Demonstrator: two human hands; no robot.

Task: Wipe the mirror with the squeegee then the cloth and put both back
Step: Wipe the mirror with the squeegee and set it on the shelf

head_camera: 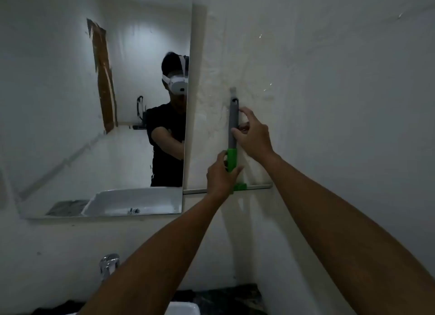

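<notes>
The squeegee (pixel 233 119) hangs upright against the white wall right of the mirror (pixel 70 103), its grey handle up at a small wall hook (pixel 233 90) and its green neck and blade bar low down. My right hand (pixel 253 136) pinches the grey handle near its middle. My left hand (pixel 221 173) grips the green neck just below. The blade bar (pixel 256 186) runs level along the wall. No cloth shows in this view.
A chrome tap (pixel 108 265) stands at the lower left, with a white basin edge (pixel 182 308) and dark marbled counter (pixel 230 298) at the bottom. The mirror reflects a person in a headset and a brown torn patch on the far wall.
</notes>
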